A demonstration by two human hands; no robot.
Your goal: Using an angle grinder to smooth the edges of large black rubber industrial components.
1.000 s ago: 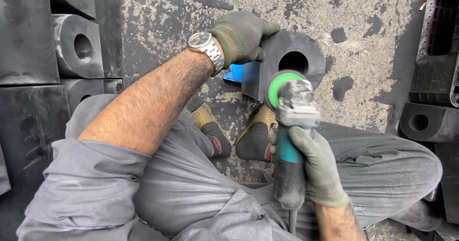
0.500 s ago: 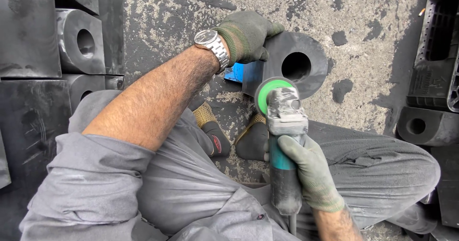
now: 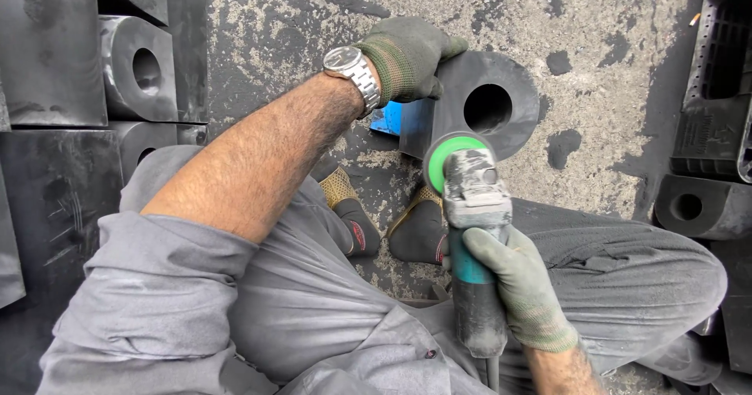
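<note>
A black rubber block (image 3: pixel 501 101) with a round hole through it stands on the concrete floor in front of me. My gloved left hand (image 3: pixel 407 54) grips its upper left edge; a metal watch (image 3: pixel 352 66) is on that wrist. My gloved right hand (image 3: pixel 517 285) is closed around the teal and black body of an angle grinder (image 3: pixel 470 207). The grinder's green-rimmed disc (image 3: pixel 446 156) sits at the block's lower left edge. A blue object (image 3: pixel 388 117) lies partly hidden behind the block and my left hand.
I sit with grey trousers and both feet (image 3: pixel 392 219) tucked just below the block. Stacked black rubber blocks with holes (image 3: pixel 133 66) stand at the left. More black parts and a crate (image 3: pixel 713 152) line the right edge. Stained concrete (image 3: pixel 611 50) lies beyond.
The grinder has shifted left and slightly up, bringing its disc against the block's lower left edge. My left hand keeps its hold on the block.
</note>
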